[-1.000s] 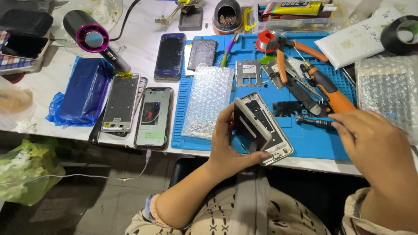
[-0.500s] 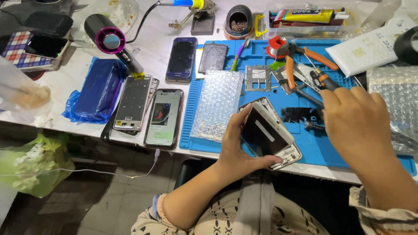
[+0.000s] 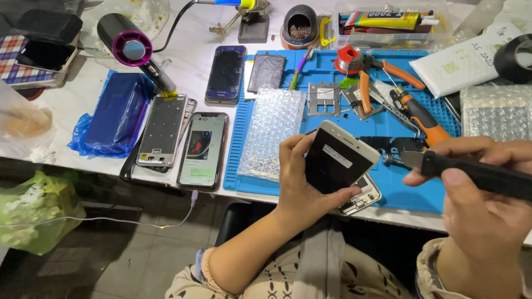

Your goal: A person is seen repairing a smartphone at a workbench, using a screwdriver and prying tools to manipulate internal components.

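Since half a second ago, lifted off the open phone body (image 3: 360, 200) and tilted up: white phone screen panel (image 3: 339, 160), pinched at its edges by left hand (image 3: 299, 185), fingers clamped on it. Just right of that panel, right hand (image 3: 476, 205) closed around black screwdriver (image 3: 471, 173), tip near the panel's right corner. Under the panel, blue work mat (image 3: 399, 191); left of the panel, bubble wrap (image 3: 271, 133); farther left, lit phone (image 3: 202, 149).

White-framed phone screen (image 3: 339, 163) tilted above opened phone body (image 3: 363, 196); black tool (image 3: 471, 171) beside.
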